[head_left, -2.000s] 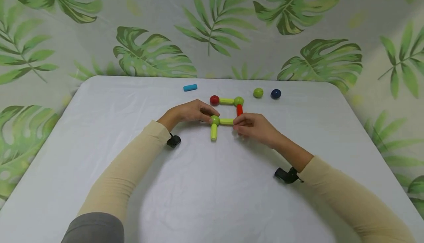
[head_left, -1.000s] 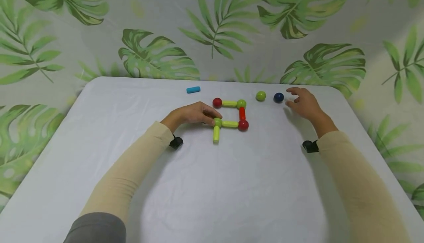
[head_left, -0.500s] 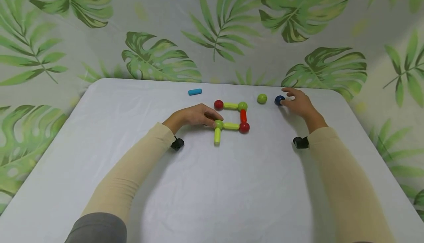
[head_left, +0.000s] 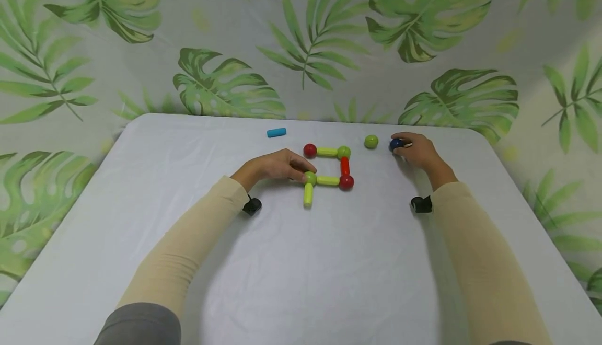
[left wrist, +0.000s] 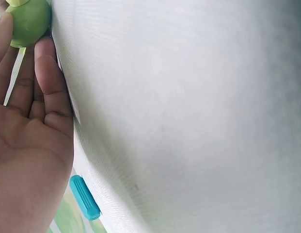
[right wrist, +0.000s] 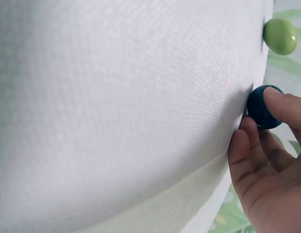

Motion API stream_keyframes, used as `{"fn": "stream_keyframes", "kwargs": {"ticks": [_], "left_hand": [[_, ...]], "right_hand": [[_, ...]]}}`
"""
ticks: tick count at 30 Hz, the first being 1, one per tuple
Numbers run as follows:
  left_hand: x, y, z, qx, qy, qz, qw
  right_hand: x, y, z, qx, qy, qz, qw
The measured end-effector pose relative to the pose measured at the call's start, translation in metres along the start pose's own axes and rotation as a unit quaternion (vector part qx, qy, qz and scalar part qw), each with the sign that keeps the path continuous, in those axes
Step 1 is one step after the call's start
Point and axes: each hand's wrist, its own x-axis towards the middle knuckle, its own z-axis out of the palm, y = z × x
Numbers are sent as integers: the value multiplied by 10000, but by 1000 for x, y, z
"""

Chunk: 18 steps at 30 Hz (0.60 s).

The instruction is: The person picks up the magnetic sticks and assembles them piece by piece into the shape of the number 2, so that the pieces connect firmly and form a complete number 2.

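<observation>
My left hand (head_left: 279, 165) holds a green ball (head_left: 309, 178) between thumb and fingers; in the left wrist view the green ball (left wrist: 31, 22) sits at the fingertips. That ball joins two yellow-green rods, one pointing toward me, the other (head_left: 327, 180) running right to a red ball (head_left: 346, 182). From there a red rod (head_left: 345, 166) leads back to another green ball (head_left: 344, 152), then a yellow-green rod (head_left: 327, 152) and a red ball (head_left: 310, 150). At the right, my right hand (head_left: 418, 151) pinches a dark blue ball (right wrist: 264, 108) on the table.
A loose green ball (head_left: 371, 141) lies just left of the right hand. Toward the back edge of the white-covered table (head_left: 301, 272) is a blue rod (head_left: 276, 132). A leaf-patterned cloth (head_left: 226, 83) hangs behind the table.
My right hand has left the near red ball, moved to the back right and closed its fingers on the dark blue ball. The left hand stays at the green ball.
</observation>
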Motion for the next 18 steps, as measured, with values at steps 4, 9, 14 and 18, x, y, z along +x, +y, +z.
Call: {"fn": "stream_keyframes", "kwargs": {"ticks": [4, 9, 14, 18], "left_hand": [[-1, 0, 0, -16, 13, 6, 10000], [-1, 0, 1, 26, 46, -7, 10000], [-1, 0, 0, 98, 55, 51, 9999], [-2, 1, -1, 129, 27, 94, 9999]], "right_hand": [[0, 2, 3, -62, 131, -53, 9999], [-3, 3, 7, -146, 239, -120, 9995], [-11, 3, 6, -323, 190, -253, 9990], [-22, 4, 3, -547, 158, -444, 9974]]}}
